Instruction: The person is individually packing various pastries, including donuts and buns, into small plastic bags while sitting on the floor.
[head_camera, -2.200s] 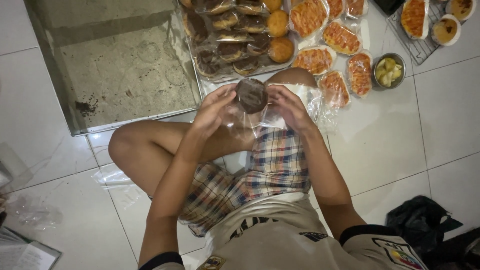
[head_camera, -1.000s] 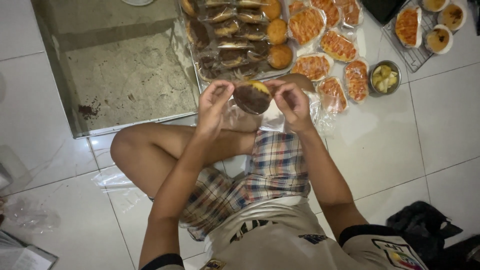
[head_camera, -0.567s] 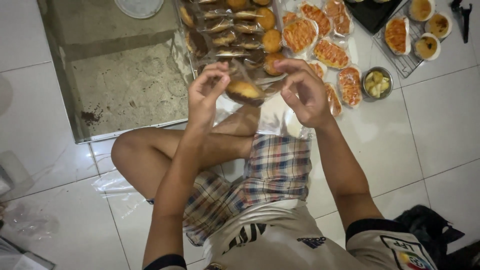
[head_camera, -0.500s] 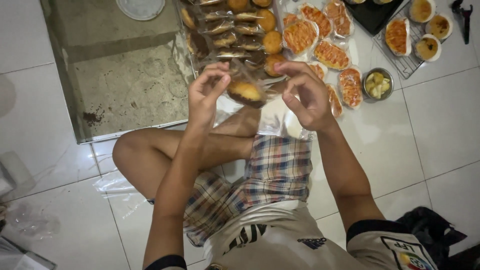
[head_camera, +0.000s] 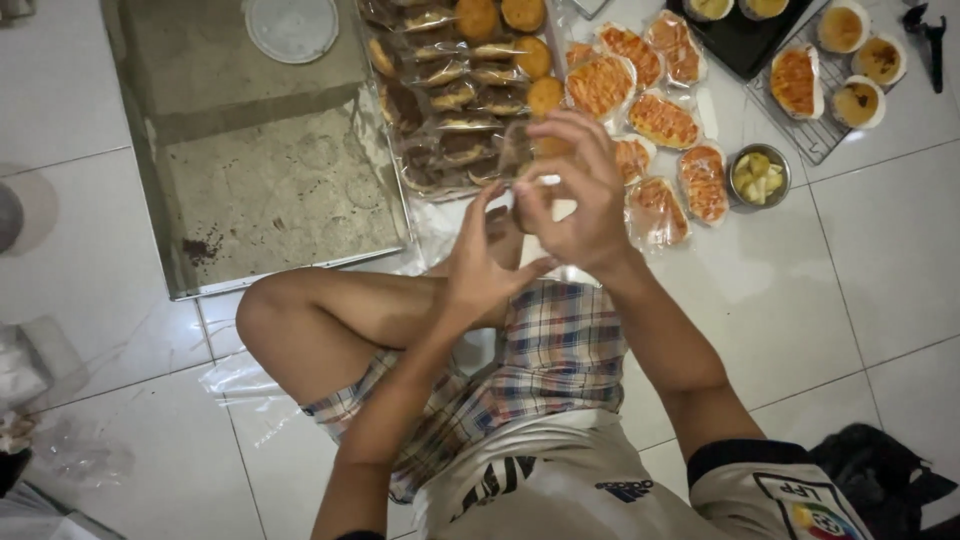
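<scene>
we sit on the white tiled floor (head_camera: 880, 260), one bare knee (head_camera: 262, 312) drawn up, both hands raised in front of us. our left hand (head_camera: 480, 265) has its fingers spread apart and pointing up, its fingertips touching a clear plastic wrapper (head_camera: 522, 160). our right hand (head_camera: 575, 195) curls over the same spot, fingers bent and pinched together on the wrapper's upper edge. a golden bun (head_camera: 552, 147) shows only as a sliver above the right fingers; the rest is hidden behind that hand, so we cannot tell its full shape or how far the wrapper covers it. just beyond the hands lies a row of wrapped dark and golden buns (head_camera: 450, 95), partly cut off at the top edge. to their right lie wrapped flat orange-topped breads (head_camera: 660, 120), near a small metal bowl (head_camera: 760, 178) of yellow pieces. a large metal tray (head_camera: 250, 180) lies to the left, crumbs on it. a dark bag (head_camera: 880, 480) is cut off at the lower right.
</scene>
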